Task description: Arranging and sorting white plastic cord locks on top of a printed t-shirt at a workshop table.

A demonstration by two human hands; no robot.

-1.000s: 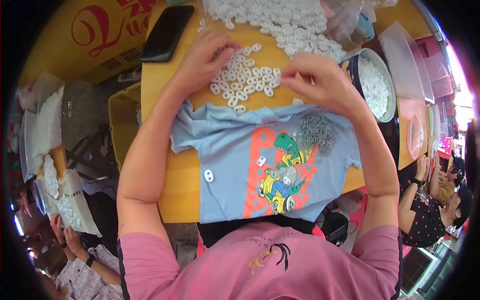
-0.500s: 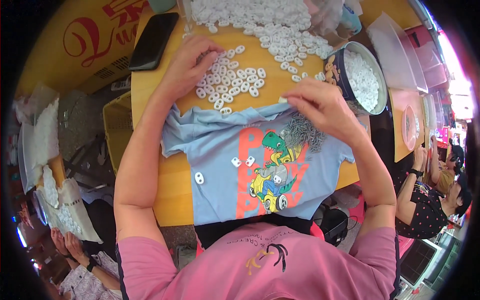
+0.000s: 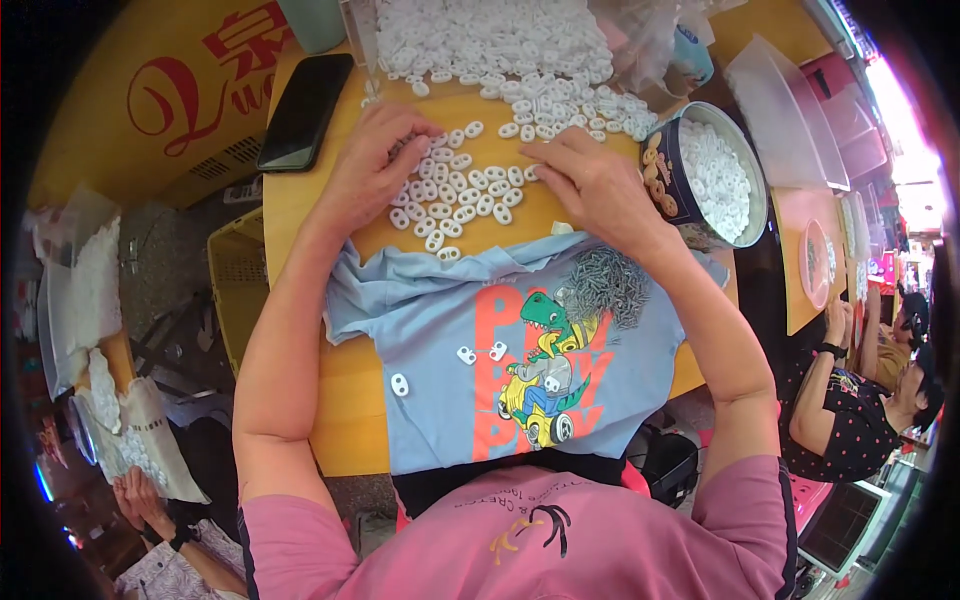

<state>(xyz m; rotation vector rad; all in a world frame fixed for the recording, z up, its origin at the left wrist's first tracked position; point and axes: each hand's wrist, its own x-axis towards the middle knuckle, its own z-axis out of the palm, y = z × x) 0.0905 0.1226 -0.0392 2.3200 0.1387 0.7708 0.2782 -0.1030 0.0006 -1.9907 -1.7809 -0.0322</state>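
Observation:
Small white oval plastic pieces with two holes [image 3: 460, 190] lie loosely spread on the wooden table between my hands. My left hand [image 3: 368, 172] rests at their left edge, fingers curled; something dark grey shows under them, too hidden to name. At the right of the spread, my right hand [image 3: 605, 190] reaches in with thumb and fingers apart, the thumb beside a white piece. Below it, a pile of small grey screws [image 3: 607, 287] lies on a light blue printed T-shirt [image 3: 430, 330]. Several single white pieces [image 3: 400, 385] also lie on the shirt.
A large heap of white pieces [image 3: 490, 40] covers the table's far side. A round tin [image 3: 672, 190] full of them stands right, a black phone [image 3: 306, 112] far left. A yellow crate [image 3: 228, 280] is beside the table. Other people sit at both sides.
My right hand has moved up and left, from the shirt's upper edge to the spread of white pieces. My left hand stays in about the same place, fingers still curled.

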